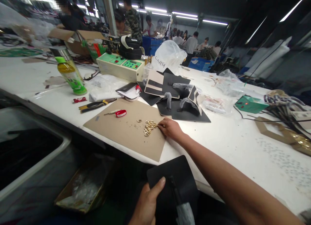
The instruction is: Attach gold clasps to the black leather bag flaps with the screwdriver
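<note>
My left hand (pixel 151 199) grips a black leather-like panel (pixel 167 170) by its left side, thumb on top, below the table's front edge. A black strap (pixel 173 189), its lower end wrapped in clear plastic, is fixed to the panel. My right hand (pixel 170 128) reaches across to a small pile of gold-coloured metal fittings (pixel 149 128) on a brown cardboard sheet (pixel 128 134). Its fingers are pinched together at the pile's right edge, and whatever lies between them is hidden. One loose fitting (pixel 139 120) lies left of the pile.
More black panels (pixel 187 113) with wrapped straps lie behind my right hand. Pliers (pixel 97 104), a red tape roll (pixel 120 113), a green-capped bottle (pixel 71 76) and a control box (pixel 120 67) stand or lie leftward. Right are a green box (pixel 251 104) and cords. People work behind.
</note>
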The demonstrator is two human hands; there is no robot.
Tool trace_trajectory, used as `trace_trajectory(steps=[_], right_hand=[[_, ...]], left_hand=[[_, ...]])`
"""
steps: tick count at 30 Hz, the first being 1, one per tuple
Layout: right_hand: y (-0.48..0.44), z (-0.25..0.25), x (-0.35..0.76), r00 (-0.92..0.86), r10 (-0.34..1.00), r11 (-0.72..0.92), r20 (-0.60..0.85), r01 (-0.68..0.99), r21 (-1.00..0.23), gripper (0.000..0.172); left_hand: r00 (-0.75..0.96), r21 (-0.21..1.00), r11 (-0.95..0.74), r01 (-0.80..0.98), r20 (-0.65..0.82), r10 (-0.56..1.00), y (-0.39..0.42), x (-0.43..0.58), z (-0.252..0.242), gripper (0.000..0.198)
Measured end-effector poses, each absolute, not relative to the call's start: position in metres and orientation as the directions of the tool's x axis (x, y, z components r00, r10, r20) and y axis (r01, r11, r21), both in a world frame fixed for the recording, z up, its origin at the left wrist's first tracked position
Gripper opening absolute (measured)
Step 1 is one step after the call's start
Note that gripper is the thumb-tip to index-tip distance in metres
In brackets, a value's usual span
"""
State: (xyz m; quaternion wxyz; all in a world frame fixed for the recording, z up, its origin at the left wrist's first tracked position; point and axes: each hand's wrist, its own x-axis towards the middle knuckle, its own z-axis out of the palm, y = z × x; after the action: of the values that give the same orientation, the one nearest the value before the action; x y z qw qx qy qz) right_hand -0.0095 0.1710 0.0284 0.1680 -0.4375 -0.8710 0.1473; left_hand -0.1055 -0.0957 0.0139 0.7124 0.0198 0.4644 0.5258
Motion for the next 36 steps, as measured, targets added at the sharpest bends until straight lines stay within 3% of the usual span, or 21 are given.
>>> trace_trajectory(steps=[9,16,21,23,26,30,36], right_hand=[[0.167,0.03,-0.012,-0.567,0.802,0.594,0.188,0.722,-0.356,0.016],[0.155,0.049,0.0,-0.487,0.838,0.544,0.247,0.704,-0.456,0.021],[0.071,0.088,0.06,-0.398,0.851,0.526,0.344,0.621,-0.582,0.021],[0.022,0.101,0.088,-0.423,0.819,0.574,0.389,0.59,-0.568,0.017],[-0.04,0.112,0.123,-0.425,0.759,0.641,0.493,0.619,-0.453,0.014],[-0.088,0.115,0.151,-0.363,0.743,0.604,0.563,0.726,-0.329,0.011],[-0.12,0.102,0.163,-0.326,0.849,0.504,0.417,0.737,-0.45,0.017]], left_hand=[[0.013,0.532,0.437,-0.725,-0.624,0.781,-0.101,-0.107,0.025,0.048],[-0.025,0.586,0.411,-0.698,-0.594,0.804,-0.105,-0.109,0.037,0.051],[-0.072,0.698,0.348,-0.626,-0.496,0.865,-0.104,-0.102,0.045,0.05],[-0.089,0.746,0.338,-0.574,-0.468,0.879,-0.106,-0.095,0.047,0.052],[-0.094,0.821,0.346,-0.455,-0.43,0.898,-0.112,-0.08,0.052,0.053],[-0.111,0.895,0.314,-0.315,-0.364,0.925,-0.124,-0.057,0.061,0.055],[-0.156,0.967,0.251,-0.04,-0.254,0.955,-0.139,-0.029,0.082,0.057]])
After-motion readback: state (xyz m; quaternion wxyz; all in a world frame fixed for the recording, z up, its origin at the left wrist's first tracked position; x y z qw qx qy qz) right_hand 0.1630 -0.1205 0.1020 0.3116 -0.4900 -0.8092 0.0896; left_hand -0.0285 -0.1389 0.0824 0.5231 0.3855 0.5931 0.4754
